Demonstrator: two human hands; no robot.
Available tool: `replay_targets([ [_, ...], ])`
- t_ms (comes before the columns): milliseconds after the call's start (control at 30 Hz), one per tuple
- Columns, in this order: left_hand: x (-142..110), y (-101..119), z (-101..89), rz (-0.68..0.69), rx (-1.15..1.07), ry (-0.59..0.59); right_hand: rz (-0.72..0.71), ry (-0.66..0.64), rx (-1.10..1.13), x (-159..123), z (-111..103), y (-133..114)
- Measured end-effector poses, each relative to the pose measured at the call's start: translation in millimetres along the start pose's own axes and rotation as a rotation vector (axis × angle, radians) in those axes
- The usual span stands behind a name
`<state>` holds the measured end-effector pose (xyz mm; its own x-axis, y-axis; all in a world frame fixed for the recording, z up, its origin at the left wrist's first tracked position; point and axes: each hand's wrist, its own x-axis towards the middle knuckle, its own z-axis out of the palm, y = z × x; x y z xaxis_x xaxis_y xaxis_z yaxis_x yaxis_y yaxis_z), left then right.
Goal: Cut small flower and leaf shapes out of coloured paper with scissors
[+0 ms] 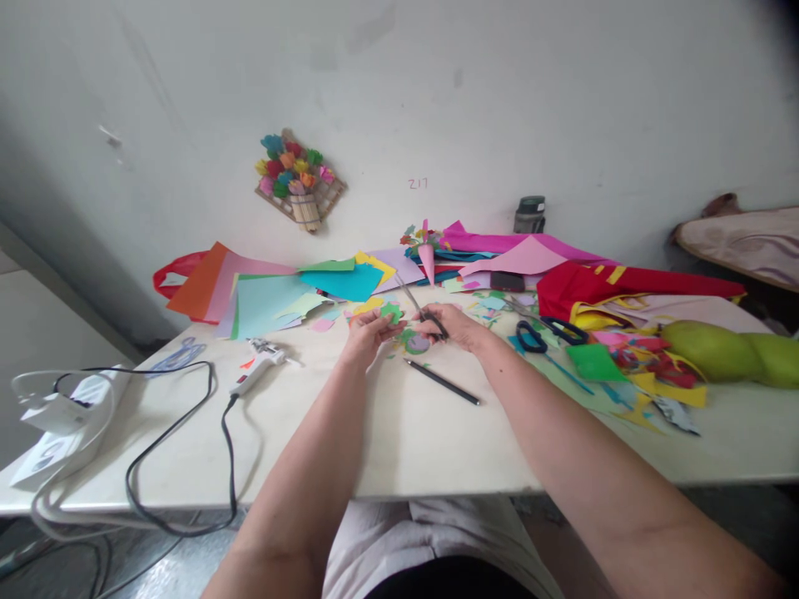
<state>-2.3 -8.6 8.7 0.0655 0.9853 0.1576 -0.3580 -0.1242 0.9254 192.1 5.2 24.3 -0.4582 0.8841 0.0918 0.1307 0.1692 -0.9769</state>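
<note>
Hot glue gun (255, 372): laid on the surface (305, 453), left of the hands. Left hand (368, 334): green paper cutout (392, 312) pinched between fingertips. Scissors (422, 313): gripped by the handles in the right hand (458, 325), blades pointed away from the body, beside the cutout. Black pencil (442, 383): placed just nearer the body than the hands. Second scissors (532, 349): set down right of the right hand. Step, as judged: paper being trimmed; for any further cut, the cutout's edge would need to be met by the blades.
</note>
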Motion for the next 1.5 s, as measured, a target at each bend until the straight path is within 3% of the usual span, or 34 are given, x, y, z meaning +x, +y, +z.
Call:
replay_targets([
  [133, 0, 0, -1.5, -0.039, 0.034, -0.048, -0.042, 0.135, 0.156, 2, 3, -4],
  [300, 1, -2, -2.6, -0.048, 0.051, -0.076, -0.034, 0.206, 0.256, 2, 8, -8],
  [1500, 3, -6, -1.6, -0.094, 0.082, -0.117, -0.088, 0.158, 0.238, 3, 13, -6],
])
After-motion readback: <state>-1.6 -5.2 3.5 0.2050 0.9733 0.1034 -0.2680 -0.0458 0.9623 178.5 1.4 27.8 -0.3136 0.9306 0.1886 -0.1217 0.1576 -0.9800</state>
